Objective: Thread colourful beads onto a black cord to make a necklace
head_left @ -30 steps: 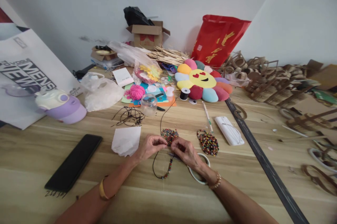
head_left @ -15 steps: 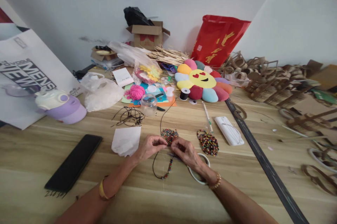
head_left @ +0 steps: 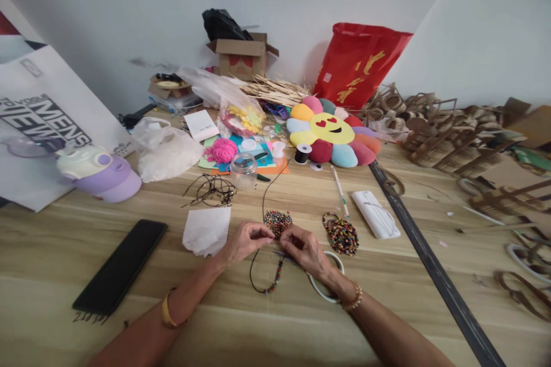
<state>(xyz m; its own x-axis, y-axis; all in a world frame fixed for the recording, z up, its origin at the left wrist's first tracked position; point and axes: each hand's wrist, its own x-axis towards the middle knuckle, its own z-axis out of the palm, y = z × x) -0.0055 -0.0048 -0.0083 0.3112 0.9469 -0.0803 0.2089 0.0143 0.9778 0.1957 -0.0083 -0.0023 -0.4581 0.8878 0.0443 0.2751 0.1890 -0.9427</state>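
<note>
Though near jar (head_left: 243,170), beads (head_left: 278,222) on table (head_left: 301,321)

A pale wood-grain table (head_left: 387,304) carries a black cord (head_left: 263,200) strung with multicoloured beads (head_left: 278,273). Behind lie a flower cushion (head_left: 327,137) with a yellow centre, red heart eyes and pastel petals, a red bag (head_left: 359,62) lettered in gold, pink yarn (head_left: 224,150) and a black phone (head_left: 120,266).

Both forearms, entering from seven and five o'clock, are bare. A smooth, plain gold bangle (head_left: 167,311) circles the wrist behind the left hand (head_left: 243,242); a slim bracelet (head_left: 355,297) of small pale-gold beads circles the wrist behind the right hand (head_left: 306,249).
</note>
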